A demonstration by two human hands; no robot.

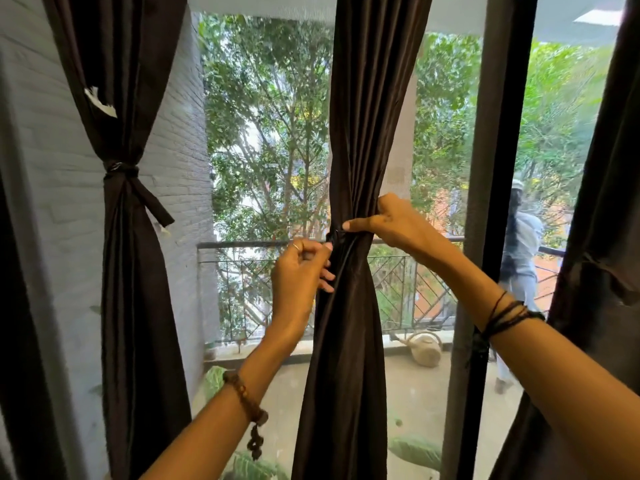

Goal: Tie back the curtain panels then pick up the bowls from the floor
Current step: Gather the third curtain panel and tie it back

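A dark brown curtain panel (360,133) hangs in the middle of the window, gathered narrow at waist height. My left hand (301,271) pinches the dark tie-back band (341,251) at the panel's left side. From the right, my right hand (391,223) wraps around the gathered fabric, thumb pressing the band's top. Further left, another dark panel (128,271) is tied with a knotted band (121,169), one loose end hanging down. No bowls are in view.
A third dark curtain (595,237) hangs at the right edge. A dark window frame post (491,202) stands right of my hands. Outside are a balcony railing (408,289), a pale watering can (426,348), trees, and a person (519,271) by the railing.
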